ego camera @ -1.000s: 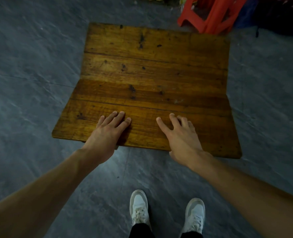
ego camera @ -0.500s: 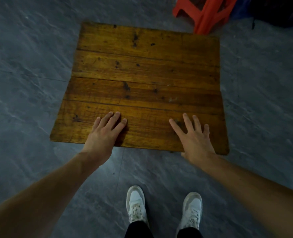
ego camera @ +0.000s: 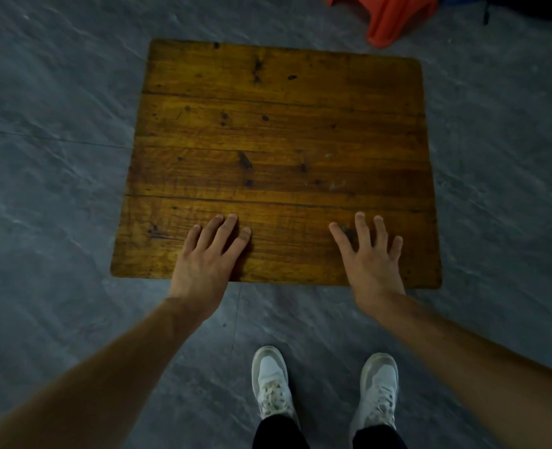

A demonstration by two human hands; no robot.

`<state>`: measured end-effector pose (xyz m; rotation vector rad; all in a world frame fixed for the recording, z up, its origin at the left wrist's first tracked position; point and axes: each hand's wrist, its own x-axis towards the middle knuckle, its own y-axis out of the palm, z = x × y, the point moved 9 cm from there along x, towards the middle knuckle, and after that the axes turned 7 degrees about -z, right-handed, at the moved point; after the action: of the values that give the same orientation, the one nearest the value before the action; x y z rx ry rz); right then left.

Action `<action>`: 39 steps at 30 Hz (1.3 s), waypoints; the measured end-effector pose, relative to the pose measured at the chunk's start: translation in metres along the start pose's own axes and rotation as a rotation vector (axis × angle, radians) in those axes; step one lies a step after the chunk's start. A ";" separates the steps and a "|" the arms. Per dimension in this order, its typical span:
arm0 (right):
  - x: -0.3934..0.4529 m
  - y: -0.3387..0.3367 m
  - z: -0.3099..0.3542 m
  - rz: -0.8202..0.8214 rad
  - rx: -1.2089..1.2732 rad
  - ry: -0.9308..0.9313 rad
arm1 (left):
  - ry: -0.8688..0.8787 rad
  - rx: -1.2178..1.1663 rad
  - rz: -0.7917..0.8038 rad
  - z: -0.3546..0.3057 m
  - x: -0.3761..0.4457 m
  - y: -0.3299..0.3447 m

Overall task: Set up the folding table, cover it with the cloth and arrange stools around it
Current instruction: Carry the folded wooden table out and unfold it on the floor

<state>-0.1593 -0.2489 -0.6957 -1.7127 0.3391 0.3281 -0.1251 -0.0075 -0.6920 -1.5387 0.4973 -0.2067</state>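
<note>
currently the wooden table top [ego camera: 278, 150] lies level and face up above the grey stone floor [ego camera: 48, 189], its planks running side to side; the legs beneath are hidden. the left hand [ego camera: 206, 257] rests palm down on the near plank, left of centre, fingers straight and close together, holding nothing. the right hand [ego camera: 370, 257] rests palm down on the same plank toward the right, fingers straight and fanned apart, also holding nothing. both wrists cross the near edge of the table. a red plastic stool [ego camera: 394, 17] stands on the floor beyond the far right corner, apart from the table and partly cut off by the frame. white shoes [ego camera: 273, 384] stand on the floor just short of the near edge. no cloth covers the top.
</note>
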 end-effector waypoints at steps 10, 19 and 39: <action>-0.008 -0.006 0.030 0.006 0.052 0.014 | 0.014 0.103 0.033 0.034 -0.002 -0.003; -0.012 0.000 0.038 -0.007 0.033 0.012 | -0.026 0.110 0.046 0.034 -0.006 -0.001; -0.045 0.021 0.041 -0.100 0.113 0.026 | -0.077 0.078 0.056 0.013 -0.050 0.013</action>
<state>-0.2105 -0.2102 -0.7033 -1.6182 0.2848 0.2095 -0.1661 0.0262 -0.6965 -1.4497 0.4657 -0.1219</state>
